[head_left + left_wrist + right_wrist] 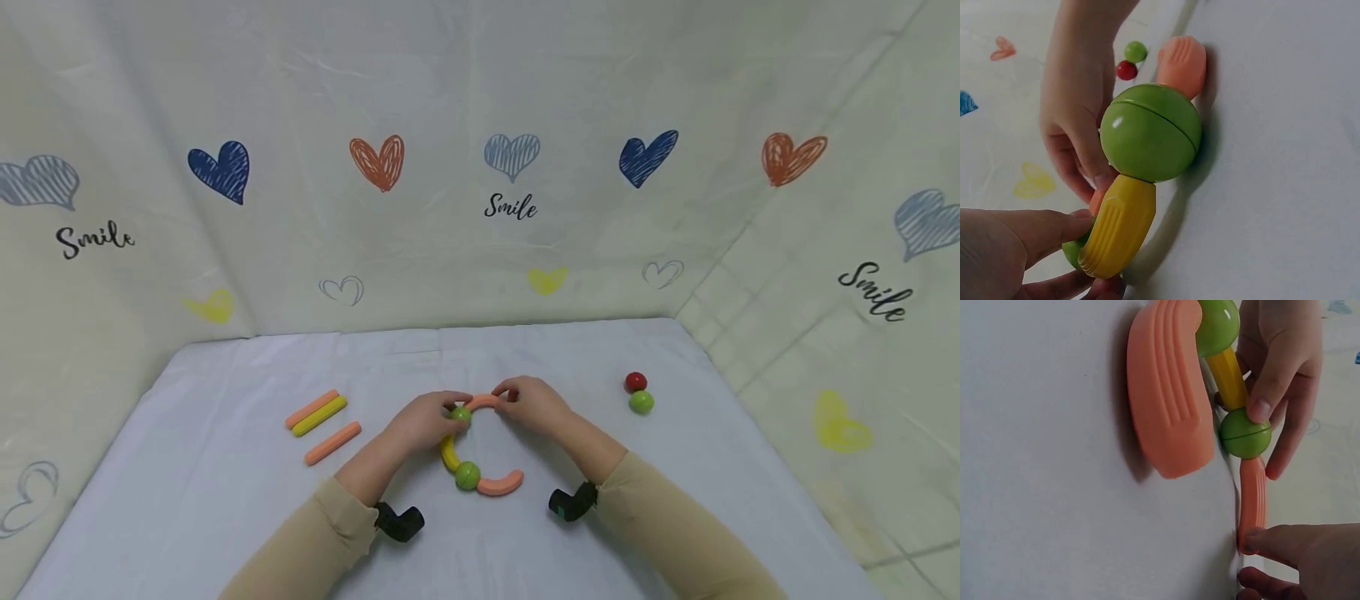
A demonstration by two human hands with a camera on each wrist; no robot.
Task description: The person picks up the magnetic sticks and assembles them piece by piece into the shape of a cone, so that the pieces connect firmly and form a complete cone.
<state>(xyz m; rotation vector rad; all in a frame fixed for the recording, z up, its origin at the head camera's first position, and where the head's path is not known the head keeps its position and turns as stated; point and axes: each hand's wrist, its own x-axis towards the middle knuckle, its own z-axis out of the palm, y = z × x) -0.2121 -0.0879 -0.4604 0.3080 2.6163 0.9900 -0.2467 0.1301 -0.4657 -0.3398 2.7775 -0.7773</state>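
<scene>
So the thing being worked on is a half-built ring of toy pieces sitting mid-surface (pixel 225 392), just in front of the person. Going round it: a near orange curve (pixel 501 484), a green ball (pixel 467 475), a yellow curve (pixel 448 452), a second green ball (pixel 460 414) and a far orange curve (pixel 483 401) on top. The open gap faces right.

What matters is the joint at the far end. The left hand (pixel 423 421) has its fingers curled on the far green ball from the left side, and the right hand (pixel 528 402) pinches the right tip of the far orange curve. That piece's long axis runs roughly left to right, bending toward the near side, so the right hand's grip sits at its free end and the ball lies to the left of it. Both hands are about equally close to the joint, one on each side.

Spare bits: three straight sticks (pixel 318 414) off to the left, plus a red ball (pixel 635 382) touching another green ball (pixel 641 402) well off to the right.
</scene>
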